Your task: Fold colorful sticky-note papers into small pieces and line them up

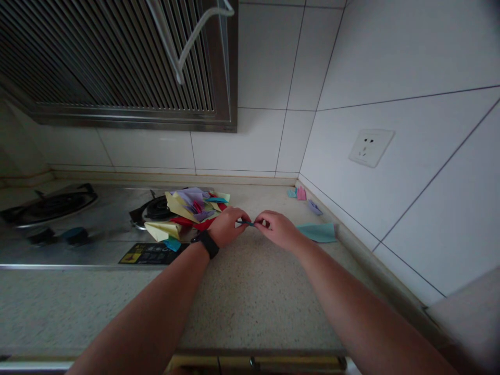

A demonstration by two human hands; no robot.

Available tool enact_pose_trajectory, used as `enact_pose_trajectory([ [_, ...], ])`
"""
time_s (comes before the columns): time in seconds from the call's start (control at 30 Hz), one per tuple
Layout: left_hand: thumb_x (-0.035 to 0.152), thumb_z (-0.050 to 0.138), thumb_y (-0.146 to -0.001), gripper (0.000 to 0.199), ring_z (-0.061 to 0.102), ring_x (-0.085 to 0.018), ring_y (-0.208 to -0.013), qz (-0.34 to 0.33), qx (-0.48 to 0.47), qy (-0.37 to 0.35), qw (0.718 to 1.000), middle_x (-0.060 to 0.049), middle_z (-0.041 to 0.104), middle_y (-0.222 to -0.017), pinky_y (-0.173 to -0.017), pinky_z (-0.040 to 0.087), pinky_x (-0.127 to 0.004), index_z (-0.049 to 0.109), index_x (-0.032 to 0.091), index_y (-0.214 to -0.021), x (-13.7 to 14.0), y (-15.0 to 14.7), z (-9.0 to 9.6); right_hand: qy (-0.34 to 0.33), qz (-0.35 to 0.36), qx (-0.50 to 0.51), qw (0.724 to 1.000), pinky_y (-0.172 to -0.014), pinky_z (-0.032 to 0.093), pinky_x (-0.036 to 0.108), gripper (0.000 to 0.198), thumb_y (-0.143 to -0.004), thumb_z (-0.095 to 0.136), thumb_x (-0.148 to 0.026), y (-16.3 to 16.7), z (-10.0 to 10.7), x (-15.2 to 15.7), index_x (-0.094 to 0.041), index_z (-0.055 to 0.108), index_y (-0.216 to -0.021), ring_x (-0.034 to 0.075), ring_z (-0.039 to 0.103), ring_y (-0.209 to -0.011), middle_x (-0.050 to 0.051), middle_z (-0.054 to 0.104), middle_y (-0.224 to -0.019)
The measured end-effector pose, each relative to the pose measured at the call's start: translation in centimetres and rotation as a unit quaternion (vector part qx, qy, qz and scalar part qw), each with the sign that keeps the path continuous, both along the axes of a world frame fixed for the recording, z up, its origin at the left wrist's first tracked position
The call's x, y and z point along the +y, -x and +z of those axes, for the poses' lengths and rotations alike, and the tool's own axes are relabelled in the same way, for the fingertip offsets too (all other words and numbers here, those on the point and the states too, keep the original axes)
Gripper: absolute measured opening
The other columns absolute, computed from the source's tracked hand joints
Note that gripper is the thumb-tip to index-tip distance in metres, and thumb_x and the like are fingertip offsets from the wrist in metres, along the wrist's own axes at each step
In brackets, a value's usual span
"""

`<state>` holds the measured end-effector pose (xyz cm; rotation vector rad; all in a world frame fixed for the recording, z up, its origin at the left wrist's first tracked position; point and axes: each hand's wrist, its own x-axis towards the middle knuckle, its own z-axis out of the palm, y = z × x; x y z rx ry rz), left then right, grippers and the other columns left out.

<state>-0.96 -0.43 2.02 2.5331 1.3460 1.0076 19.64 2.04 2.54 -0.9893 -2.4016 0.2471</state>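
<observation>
Above the speckled counter, my left hand (230, 225) and my right hand (276, 227) meet, fingertips almost touching. Both pinch a small, narrow piece of folded blue paper (246, 223), mostly hidden by the fingers. A dark watch sits on my left wrist. Left of that hand lies a heap of folded and crumpled paper (191, 203) in purple, yellow, red and blue, partly over a burner. Partly behind my right wrist, a flat light-blue paper strip (321, 232) rests on the counter.
A gas stove (97, 224) with two burners fills the left side, under a range hood (117, 62). Small folded papers in blue, pink (301, 193) and purple (314, 207) lie by the right wall. A socket (371, 147) is on that wall. The counter's front edge (258, 350) is near me.
</observation>
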Motion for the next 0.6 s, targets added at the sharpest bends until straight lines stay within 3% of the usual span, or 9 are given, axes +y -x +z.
enact_pose_trajectory([
  [0.23,0.021,0.062,-0.085,0.006,0.057,-0.016,-0.085,-0.015,-0.003,-0.011,1.000,-0.002,0.068,-0.089,-0.081,0.042,-0.029,0.067,0.019,-0.089,0.00,0.12,0.08,-0.010,0.018,0.014,1.000,-0.075,0.039,0.025,0.014,-0.089,0.055,-0.028,-0.10,0.05,0.19,-0.020,0.067,-0.091,0.014,0.056,-0.082,0.003,0.066,-0.086],
  [0.6,0.023,0.063,-0.086,0.008,0.057,-0.016,-0.086,-0.030,0.012,-0.031,0.999,-0.001,0.069,-0.088,-0.084,0.041,-0.029,0.069,0.020,-0.089,-0.13,0.36,0.38,0.047,-0.001,0.017,0.999,-0.070,0.039,0.024,0.017,-0.089,0.053,-0.028,0.31,-0.46,0.07,-0.019,0.067,-0.091,0.013,0.059,-0.079,0.003,0.068,-0.088],
])
